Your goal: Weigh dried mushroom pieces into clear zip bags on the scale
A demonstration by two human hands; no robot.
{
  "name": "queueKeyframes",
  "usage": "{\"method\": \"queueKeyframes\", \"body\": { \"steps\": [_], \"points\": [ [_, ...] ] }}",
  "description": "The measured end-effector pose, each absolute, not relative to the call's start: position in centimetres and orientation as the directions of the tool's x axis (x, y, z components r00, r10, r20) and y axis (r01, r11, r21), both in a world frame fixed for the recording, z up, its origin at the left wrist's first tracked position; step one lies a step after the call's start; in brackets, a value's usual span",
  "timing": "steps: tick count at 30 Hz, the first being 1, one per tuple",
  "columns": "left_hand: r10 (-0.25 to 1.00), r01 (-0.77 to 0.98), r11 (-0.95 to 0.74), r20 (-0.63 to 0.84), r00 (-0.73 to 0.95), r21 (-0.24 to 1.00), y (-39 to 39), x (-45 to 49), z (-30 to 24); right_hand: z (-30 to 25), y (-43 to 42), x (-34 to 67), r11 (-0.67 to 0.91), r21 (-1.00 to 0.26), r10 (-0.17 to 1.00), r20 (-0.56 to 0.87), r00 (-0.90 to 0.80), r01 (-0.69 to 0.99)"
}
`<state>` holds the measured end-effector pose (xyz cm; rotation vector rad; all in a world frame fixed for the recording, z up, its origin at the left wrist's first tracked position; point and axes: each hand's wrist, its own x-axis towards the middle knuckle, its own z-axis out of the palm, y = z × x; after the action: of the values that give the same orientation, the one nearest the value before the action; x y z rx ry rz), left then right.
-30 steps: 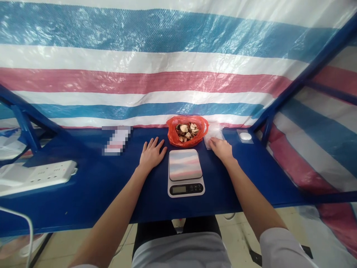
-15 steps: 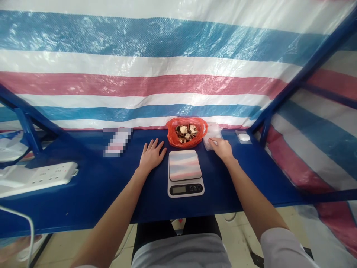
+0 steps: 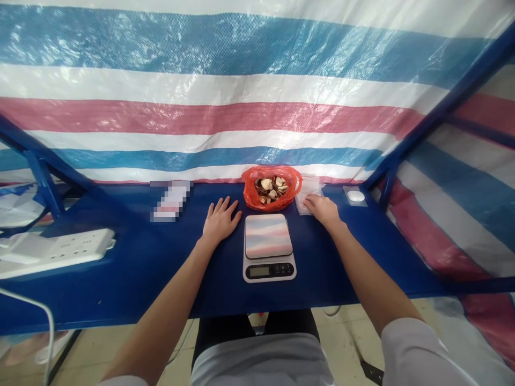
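Observation:
My left hand (image 3: 220, 221) lies flat on the blue table with its fingers spread, just left of a white kitchen scale (image 3: 267, 236) with a striped, shiny weighing plate. Behind the scale sits an open red plastic bag (image 3: 251, 199) holding cream and dark-brown pieces (image 3: 273, 188), whose kind I cannot make out. To the right of it is a stack of clear plastic bags (image 3: 306, 187). At the near right part of that stack, my right hand (image 3: 324, 210) has its fingers curled and pinched on a clear bag; the fingertips are partly hidden.
A small white rounded object (image 3: 355, 196) in a clear packet lies at the right. A blurred-out pale item (image 3: 172, 201) rests left of my left hand. Further left is a white power strip (image 3: 80, 249) with a cable (image 3: 48, 316). Striped sheeting (image 3: 225, 118) hangs behind the table (image 3: 153, 279).
The view has shifted slightly. My left hand stays flat in place, and my right hand remains at the clear plastic bags, its fingers slightly more curled.

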<state>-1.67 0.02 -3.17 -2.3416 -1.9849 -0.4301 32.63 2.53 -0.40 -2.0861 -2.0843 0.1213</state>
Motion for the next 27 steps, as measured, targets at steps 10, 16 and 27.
{"method": "queueKeyframes", "body": {
  "steps": [10, 16, 27],
  "points": [
    [0.967, 0.974, -0.169, 0.218, 0.134, 0.152, -0.1, -1.5, -2.8, -0.1, 2.5, 33.0, -0.124, -0.338, 0.969, 0.162, 0.187, 0.933],
    [0.968, 0.974, -0.166, 0.215, 0.131, 0.152, 0.0, -1.5, -2.8, 0.1, 2.6, 33.8, -0.115, -0.460, 0.935, 0.250, 0.253, 0.880],
    [0.932, 0.903, -0.226, 0.350, 0.092, 0.367, 0.0, -2.2, -2.5, 2.5, -0.1, 33.3, 0.257, -0.880, 0.841, 0.407, 0.357, 0.399]
  ]
}}
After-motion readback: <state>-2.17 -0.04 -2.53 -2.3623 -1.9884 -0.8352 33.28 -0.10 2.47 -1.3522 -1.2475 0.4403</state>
